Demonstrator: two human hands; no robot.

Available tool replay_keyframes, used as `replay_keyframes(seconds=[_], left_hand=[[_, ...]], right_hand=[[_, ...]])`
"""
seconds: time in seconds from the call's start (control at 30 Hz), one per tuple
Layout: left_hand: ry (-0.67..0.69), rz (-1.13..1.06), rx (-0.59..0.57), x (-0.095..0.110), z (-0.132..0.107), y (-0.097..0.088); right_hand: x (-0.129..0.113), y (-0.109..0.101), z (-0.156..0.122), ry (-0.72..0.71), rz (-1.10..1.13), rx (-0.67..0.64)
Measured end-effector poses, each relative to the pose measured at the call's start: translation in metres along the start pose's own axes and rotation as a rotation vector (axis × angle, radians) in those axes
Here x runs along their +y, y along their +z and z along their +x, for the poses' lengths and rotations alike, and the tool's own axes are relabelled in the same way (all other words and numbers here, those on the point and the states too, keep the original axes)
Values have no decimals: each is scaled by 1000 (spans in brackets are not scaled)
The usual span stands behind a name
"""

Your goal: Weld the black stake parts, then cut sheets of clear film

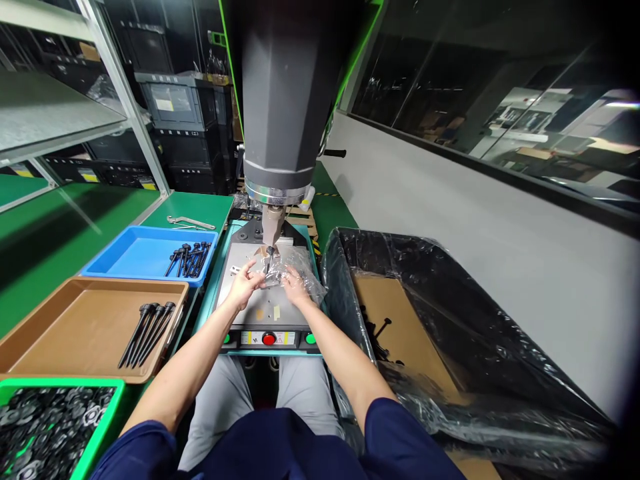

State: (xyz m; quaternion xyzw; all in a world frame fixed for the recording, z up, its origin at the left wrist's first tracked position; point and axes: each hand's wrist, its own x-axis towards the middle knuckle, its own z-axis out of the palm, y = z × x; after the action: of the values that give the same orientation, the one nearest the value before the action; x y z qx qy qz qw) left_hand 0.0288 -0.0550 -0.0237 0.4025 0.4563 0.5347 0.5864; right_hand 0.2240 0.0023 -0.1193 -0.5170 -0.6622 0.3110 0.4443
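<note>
Below the press head (273, 223), a dark bolt-like part with a knobbed top (271, 252) stands upright at the middle of the metal work plate (250, 313). Crumpled clear plastic film (307, 270) spreads around it and off to the right. My left hand (243, 287) is just left of the part, thumb and forefinger apart at the film's edge. On the other side, my right hand (296, 288) has its fingers closed on the film, which partly blurs the fingertips.
Left are a blue tray (125, 250) of knobbed bolts, a brown tray (65, 320) with longer bolts and a green bin (117, 407) of black parts. A wrench (190, 221) lies behind. Red (269, 339) and green buttons line the plate's front. Right is a plastic-lined box (450, 313).
</note>
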Motion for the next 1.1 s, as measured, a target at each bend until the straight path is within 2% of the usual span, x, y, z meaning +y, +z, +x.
replay_keyframes(seconds=[0.4,0.8,0.97,1.1], left_hand=[[-19,11,-12,-1,-4,8],[-55,27,-5,-7,-4,8],[-69,86,-17,-10,-9,0],[-28,254,1,-19,-21,-18]], right_hand=[[5,-6,-52,77,-249,88],[3,-6,-59,106,-190,117],[1,-9,-62,90,-197,121],[-2,-15,-71,94,-200,128]])
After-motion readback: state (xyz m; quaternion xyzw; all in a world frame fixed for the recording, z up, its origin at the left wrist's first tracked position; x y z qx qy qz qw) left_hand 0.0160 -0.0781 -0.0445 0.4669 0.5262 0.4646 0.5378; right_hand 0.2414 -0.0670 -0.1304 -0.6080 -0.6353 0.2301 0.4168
